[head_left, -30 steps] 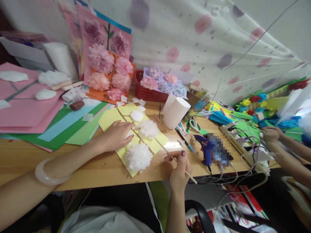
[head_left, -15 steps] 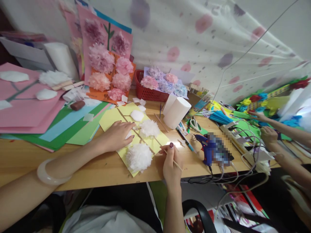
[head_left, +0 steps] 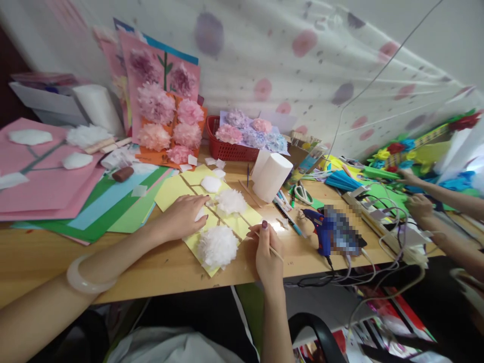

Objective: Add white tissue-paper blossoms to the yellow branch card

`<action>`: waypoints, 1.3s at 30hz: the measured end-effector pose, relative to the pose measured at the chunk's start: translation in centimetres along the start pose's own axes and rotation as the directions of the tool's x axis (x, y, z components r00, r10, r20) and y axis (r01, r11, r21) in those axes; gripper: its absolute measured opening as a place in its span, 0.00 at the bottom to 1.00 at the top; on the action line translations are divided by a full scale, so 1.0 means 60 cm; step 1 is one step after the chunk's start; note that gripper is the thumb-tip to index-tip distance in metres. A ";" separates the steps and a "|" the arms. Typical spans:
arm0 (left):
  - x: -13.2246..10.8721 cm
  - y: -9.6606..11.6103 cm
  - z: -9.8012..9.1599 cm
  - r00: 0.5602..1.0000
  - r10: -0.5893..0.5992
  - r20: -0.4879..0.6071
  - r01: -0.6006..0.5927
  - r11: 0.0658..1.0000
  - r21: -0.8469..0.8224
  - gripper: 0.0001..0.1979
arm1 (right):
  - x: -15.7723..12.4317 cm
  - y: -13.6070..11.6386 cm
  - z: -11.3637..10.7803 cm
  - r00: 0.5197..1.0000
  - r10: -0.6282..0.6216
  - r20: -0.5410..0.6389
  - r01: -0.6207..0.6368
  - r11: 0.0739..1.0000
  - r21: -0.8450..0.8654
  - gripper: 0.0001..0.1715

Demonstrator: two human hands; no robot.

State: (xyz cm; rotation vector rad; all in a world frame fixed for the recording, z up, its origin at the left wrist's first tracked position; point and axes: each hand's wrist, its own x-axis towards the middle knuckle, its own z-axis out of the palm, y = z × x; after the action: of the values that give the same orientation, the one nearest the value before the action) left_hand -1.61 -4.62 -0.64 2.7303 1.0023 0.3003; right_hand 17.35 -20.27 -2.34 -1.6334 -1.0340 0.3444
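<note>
A yellow card (head_left: 169,187) with brown painted stems lies on the table before me. Two fluffy white paper flowers, the upper one (head_left: 231,200) and the lower one (head_left: 217,245), are on it, along with a flat white paper piece (head_left: 210,184) near the top. My left hand (head_left: 184,216) rests on the card's left part, fingers stretched out, partly covering another white piece (head_left: 200,214). At the card's right edge, my right hand (head_left: 269,254) grips a thin wooden stick (head_left: 276,253), which slants between thumb and fingers. Its upper end is near the card.
A white paper roll (head_left: 273,177), pens (head_left: 288,220), scissors (head_left: 302,194) and a blue glue gun (head_left: 321,228) lie to the right. Cables run from a power strip (head_left: 372,217). Coloured paper (head_left: 124,201) is stacked left. Another person's hands (head_left: 418,204) work at far right.
The whole view has shifted slightly. Both my hands stay almost in place, the left still on the card and the right still holding the stick. The other person's upper hand has moved a little.
</note>
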 end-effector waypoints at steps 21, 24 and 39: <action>-0.002 0.008 -0.006 1.000 -0.031 0.004 0.031 0.999 0.035 0.28 | -0.001 -0.011 -0.016 0.998 0.051 -0.039 -0.046 0.992 0.119 0.33; -0.002 0.008 -0.006 1.000 -0.023 0.009 0.023 0.999 0.032 0.28 | 0.003 -0.008 -0.006 0.997 0.041 -0.060 -0.038 0.998 0.052 0.32; -0.001 0.005 -0.003 1.000 -0.003 0.000 0.003 1.000 0.021 0.27 | -0.004 -0.011 -0.016 0.992 0.066 -0.111 -0.054 0.992 0.110 0.32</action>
State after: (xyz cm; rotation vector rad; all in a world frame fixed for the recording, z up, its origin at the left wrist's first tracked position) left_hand -1.54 -4.86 -0.42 2.7471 1.0153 0.2910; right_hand 17.59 -21.07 -1.47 -1.5712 -0.8677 0.3368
